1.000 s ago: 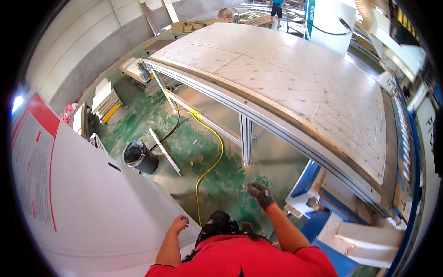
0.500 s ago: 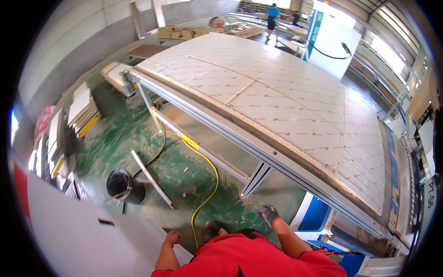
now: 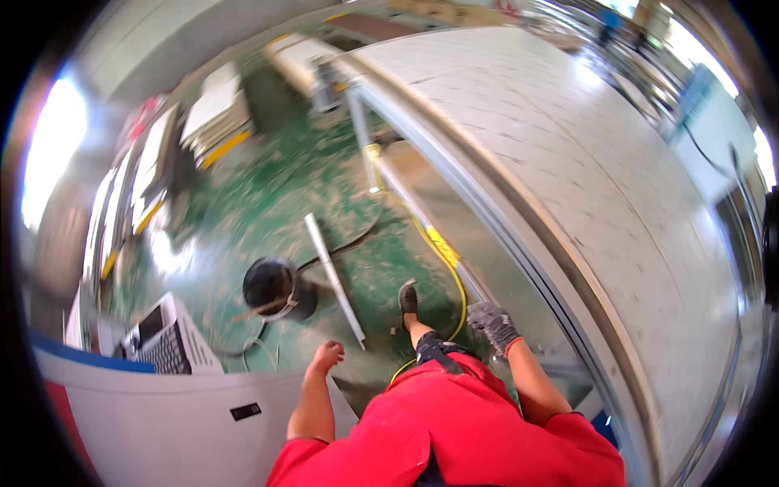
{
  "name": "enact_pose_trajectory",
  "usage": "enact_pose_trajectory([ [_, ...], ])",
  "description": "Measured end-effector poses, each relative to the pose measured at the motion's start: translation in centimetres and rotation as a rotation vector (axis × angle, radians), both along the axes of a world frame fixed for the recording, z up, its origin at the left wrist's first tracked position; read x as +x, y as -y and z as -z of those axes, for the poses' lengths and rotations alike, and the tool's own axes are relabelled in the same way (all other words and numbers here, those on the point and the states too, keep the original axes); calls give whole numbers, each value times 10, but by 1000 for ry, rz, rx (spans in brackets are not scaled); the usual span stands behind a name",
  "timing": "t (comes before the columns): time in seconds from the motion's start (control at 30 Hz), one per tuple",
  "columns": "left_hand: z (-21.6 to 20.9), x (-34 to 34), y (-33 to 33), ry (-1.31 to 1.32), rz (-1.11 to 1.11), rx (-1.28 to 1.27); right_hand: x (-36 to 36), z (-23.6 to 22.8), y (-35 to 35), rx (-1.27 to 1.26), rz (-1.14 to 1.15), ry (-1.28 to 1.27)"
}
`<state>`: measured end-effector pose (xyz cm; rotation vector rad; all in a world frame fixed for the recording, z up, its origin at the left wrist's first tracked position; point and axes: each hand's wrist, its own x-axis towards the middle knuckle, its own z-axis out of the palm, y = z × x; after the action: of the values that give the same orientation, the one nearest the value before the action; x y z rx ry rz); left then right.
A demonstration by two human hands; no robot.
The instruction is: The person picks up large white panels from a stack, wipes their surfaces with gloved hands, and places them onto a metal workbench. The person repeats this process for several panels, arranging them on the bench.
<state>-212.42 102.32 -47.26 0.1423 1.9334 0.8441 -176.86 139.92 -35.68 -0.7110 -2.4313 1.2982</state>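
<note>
My bare left hand (image 3: 327, 355) hangs above the floor beside the white machine cabinet (image 3: 178, 414). Its fingers are loosely bent and a little apart, and I see nothing in them. On my right hand (image 3: 493, 323) is a grey knit glove with an orange cuff. It hangs near the long metal-framed worktable (image 3: 519, 235), fingers relaxed and nothing visible in them; whether it touches the frame I cannot tell. A large pale board (image 3: 584, 154) with faint printing covers the tabletop, blurred by motion.
A black bucket (image 3: 280, 290) stands on the green, dusty floor, with a white strip (image 3: 334, 280) lying beside it. A yellow hose (image 3: 461, 300) runs along the table's lower rail. Stacked panels (image 3: 215, 114) lie at the far left; a keyboard (image 3: 166, 351) sits behind the cabinet.
My view has swung left, so table and floor things appear shifted. One foot is now further forward. The gloved hand is nearer the table frame in view; both hands remain without anything visible in them.
</note>
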Motion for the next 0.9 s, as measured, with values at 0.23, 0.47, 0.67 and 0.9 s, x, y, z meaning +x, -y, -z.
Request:
enact_pose_trajectory([
  [0.23, -33, -95, 25, -6, -521, -84, -280, 8, -161, -774, -13, -98],
  [0.47, -11, -134, 16, 281, -587, -252, -527, -98, -179, -235, -440, -198],
  [0.67, 14, -303, -57, 257, -576, -241, -641, -65, -256, 242, -630, -233],
  [0.9, 45, -601, -209, -18, -214, -188, -803, -115, -353, -114, -39, 68],
])
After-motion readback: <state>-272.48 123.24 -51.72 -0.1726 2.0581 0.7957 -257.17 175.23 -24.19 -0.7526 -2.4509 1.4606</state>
